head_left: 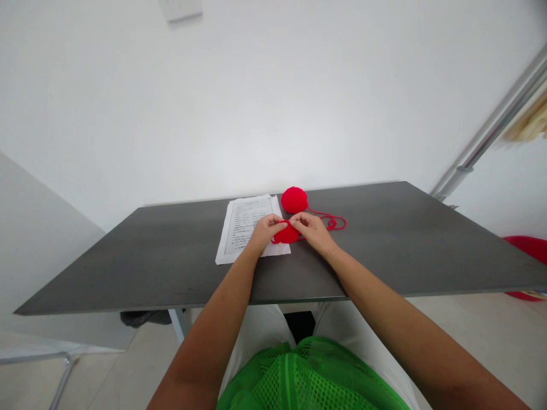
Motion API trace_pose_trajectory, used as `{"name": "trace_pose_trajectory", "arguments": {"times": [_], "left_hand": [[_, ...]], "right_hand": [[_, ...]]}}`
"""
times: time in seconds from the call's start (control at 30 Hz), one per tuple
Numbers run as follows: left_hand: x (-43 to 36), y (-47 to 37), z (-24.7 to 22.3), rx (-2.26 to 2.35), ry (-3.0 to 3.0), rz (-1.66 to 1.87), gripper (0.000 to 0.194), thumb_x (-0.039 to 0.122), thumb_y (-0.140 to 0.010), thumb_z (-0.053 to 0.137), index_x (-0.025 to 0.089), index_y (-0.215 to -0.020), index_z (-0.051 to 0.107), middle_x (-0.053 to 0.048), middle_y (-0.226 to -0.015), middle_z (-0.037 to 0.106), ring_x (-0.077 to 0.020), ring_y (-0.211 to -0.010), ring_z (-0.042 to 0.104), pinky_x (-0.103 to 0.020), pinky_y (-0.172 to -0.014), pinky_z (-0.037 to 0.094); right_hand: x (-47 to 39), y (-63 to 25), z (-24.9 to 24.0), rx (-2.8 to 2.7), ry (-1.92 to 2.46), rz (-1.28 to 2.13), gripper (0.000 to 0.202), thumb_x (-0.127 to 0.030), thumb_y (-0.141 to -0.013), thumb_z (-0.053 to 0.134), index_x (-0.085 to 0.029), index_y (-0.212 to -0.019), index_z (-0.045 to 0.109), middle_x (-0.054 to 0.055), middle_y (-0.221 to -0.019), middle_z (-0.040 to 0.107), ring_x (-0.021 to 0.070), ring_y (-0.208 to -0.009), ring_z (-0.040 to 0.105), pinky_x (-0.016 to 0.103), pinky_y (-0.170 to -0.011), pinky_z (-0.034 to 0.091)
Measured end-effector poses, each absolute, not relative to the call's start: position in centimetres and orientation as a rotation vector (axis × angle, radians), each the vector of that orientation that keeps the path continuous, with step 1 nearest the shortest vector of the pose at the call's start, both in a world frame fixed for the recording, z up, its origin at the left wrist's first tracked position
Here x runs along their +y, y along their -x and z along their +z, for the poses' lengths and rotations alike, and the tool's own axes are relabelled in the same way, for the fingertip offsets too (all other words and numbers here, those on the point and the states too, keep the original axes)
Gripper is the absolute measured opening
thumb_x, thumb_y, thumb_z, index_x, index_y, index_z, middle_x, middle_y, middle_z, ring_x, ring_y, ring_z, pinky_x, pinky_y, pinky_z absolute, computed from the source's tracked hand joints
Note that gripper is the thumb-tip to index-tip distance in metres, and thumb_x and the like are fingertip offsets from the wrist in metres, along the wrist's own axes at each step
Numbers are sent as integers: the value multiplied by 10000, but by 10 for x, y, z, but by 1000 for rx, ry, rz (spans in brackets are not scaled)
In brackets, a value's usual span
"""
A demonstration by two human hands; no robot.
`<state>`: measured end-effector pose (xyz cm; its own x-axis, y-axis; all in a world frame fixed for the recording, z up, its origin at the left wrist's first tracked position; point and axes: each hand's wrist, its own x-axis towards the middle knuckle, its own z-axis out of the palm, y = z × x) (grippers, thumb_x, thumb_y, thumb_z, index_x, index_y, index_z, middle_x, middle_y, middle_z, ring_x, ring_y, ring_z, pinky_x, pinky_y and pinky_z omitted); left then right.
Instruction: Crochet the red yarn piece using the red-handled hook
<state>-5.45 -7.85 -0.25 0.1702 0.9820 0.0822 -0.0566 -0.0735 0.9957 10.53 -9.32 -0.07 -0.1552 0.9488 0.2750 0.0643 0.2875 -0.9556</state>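
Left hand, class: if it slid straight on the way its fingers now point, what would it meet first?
The left hand points right, at the small red yarn bundle it already touches. Beyond that sits the right hand. Depth is hard to judge from this one view.

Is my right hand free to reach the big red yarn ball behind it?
Probably yes. The yarn ball sits just beyond the right hand on bare table with nothing between them, but that hand is pinching the small red bundle together with the left hand.
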Motion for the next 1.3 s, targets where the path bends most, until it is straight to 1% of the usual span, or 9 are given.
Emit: {"name": "trace_pose_trajectory", "arguments": {"times": [0.2, 0.43, 0.57, 0.73, 0.97, 1.3], "left_hand": [[-81, 55, -1, 1020, -1335, 1160, 202, 291, -594, 712, 155, -684, 593, 16, -594, 618, -95, -529, 540, -221, -538, 399], [-81, 54, -1, 1023, -1364, 1140, 202, 296, -597, 709, 157, -686, 593, 17, -582, 611, -94, -519, 524, -219, -518, 381], [-80, 54, -1, 991, -1321, 1118, 212, 304, -593, 709, 159, -704, 602, 18, -586, 611, -94, -517, 521, -221, -515, 375], [-77, 55, -3, 983, -1265, 1115, 223, 290, -568, 711, 152, -704, 599, 16, -593, 613, -90, -518, 525, -217, -525, 380], [-77, 56, -3, 972, -1299, 1144, 190, 278, -595, 706, 154, -696, 603, 19, -611, 625, -91, -540, 543, -216, -552, 398], [-77, 57, -6, 976, -1314, 1161, 176, 269, -613, 705, 153, -708, 615, 23, -599, 616, -84, -519, 531, -205, -524, 381]], "right_hand": [[-94, -105, 3, -1515, 1008, 1040, 240, -408, -715, 603, -168, -726, 590, -21, -630, 535, 124, -577, 461, 271, -579, 350], [-93, -104, 1, -1495, 1025, 1030, 226, -401, -695, 587, -175, -699, 579, -35, -600, 502, 114, -550, 430, 262, -555, 323], [-92, -105, -1, -1488, 1034, 995, 219, -394, -705, 577, -175, -694, 576, -37, -593, 492, 112, -545, 424, 262, -551, 319], [-90, -106, -5, -1455, 1001, 991, 209, -389, -731, 581, -182, -703, 566, -43, -585, 481, 114, -544, 434, 260, -549, 335], [-89, -106, -5, -1444, 967, 1052, 220, -395, -731, 597, -175, -727, 599, -36, -596, 516, 118, -554, 463, 263, -564, 364], [-91, -106, -3, -1446, 961, 1070, 209, -387, -718, 616, -179, -723, 604, -21, -621, 554, 129, -581, 494, 275, -595, 401]]}}
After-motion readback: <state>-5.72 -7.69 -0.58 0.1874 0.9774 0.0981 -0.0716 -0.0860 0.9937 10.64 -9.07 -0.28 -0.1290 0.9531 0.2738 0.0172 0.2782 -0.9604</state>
